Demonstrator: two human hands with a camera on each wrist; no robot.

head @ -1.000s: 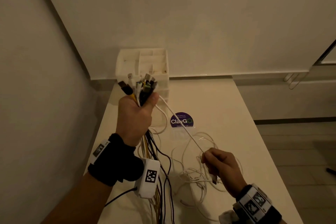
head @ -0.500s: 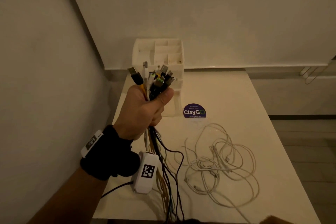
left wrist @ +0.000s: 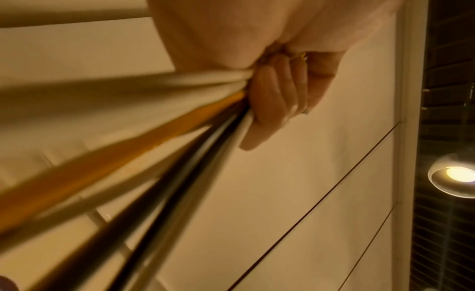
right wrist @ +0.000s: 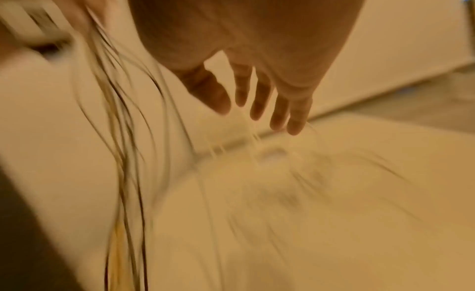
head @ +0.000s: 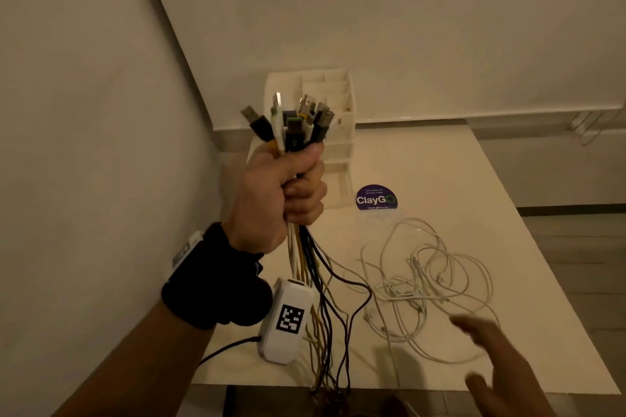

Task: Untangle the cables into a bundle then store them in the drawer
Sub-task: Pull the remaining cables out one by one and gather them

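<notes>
— Head view first: what has the left hand (head: 271, 193) got?
— A fist round the cable bundle (head: 294, 132), plugs up, tails hanging over the table (head: 440, 166); white drawer unit (head: 342, 105) behind.
— And the right hand (head: 494, 359)?
— Fingers spread, holding nothing (blurred); just above the loose white cables (head: 426, 284) on the table.

Dim, warm yellowish light throughout. A lit ceiling lamp (left wrist: 454, 174) glares in the left wrist view. The right wrist view is heavily motion-blurred; the head view bends straight wall edges.
</notes>
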